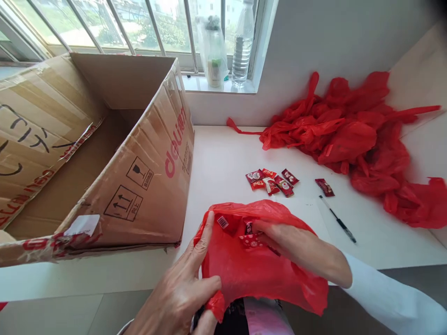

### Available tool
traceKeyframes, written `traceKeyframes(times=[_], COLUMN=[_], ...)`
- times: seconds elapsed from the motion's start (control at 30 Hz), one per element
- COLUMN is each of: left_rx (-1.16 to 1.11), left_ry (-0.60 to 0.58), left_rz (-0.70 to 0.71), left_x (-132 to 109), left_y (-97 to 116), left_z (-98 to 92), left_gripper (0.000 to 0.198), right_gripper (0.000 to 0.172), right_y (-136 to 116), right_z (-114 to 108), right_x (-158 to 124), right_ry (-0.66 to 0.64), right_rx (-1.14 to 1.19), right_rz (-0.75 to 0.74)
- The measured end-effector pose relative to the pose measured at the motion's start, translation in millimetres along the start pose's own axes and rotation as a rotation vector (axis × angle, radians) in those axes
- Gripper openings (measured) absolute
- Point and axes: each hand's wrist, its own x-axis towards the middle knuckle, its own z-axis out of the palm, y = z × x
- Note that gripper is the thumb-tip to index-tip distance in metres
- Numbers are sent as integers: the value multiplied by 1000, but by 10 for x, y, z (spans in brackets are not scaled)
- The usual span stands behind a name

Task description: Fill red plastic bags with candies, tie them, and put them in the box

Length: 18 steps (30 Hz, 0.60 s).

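Observation:
A thin red plastic bag [251, 272] is spread open at the table's front edge. My left hand [181, 284] grips the bag's left rim, with the plastic bunched between thumb and fingers. Inside the bag's mouth, my right hand [293, 244] has its fingers closed on small red wrapped packets [250, 240], one dark-edged and one with white dots. Part of those fingertips is hidden. Against the bag's inner wall lies another red packet [222, 222] with a barcode. Just beyond the bag, several red sweet-sized packets [268, 182] lie in a loose cluster.
At left stands a large open cardboard box [153, 172]. A heap of red plastic bags [349, 135] lies at back right. Nearer are a single packet [324, 187], a black pen [338, 219] and white paper [307, 211]. A water bottle [241, 56] stands on the windowsill.

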Motion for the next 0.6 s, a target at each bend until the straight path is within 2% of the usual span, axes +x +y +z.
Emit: traceKeyframes(times=[0.1,0.17,0.2,0.23,0.3,0.33,0.4,0.5,0.6], left_rx=[34,78,95,107,114,117,129,162,181], left_ry=[31,65,78,85,92,95,118,177,196], left_rz=[27,98,135,163,188,188,185,195,205], left_x=[35,59,72,86,106,107,83,-4,-70], left_y=[-79,-132,-150,-160,-167,-171,-197,-287,-347], left_z=[27,35,36,37,47,60,105,195,234], left_gripper=[22,18,19,22,26,26,27,36,43], right_gripper=[48,36,30,25,22,23,21,21,24], right_y=[-148,-193,-163,-83,228,443,912,1459,1688], right_z=[-270,-564,-710,-834,-965,-962,-843,-537,-289], right_x=[30,52,61,70,96,116,163,218,247], right_ry=[-133,-174,-132,-38,244,359,390,406,419], right_rx=[77,222,319,393,380,286,91,24,32], right_rz=[-43,-135,-145,-106,134,294,543,641,659])
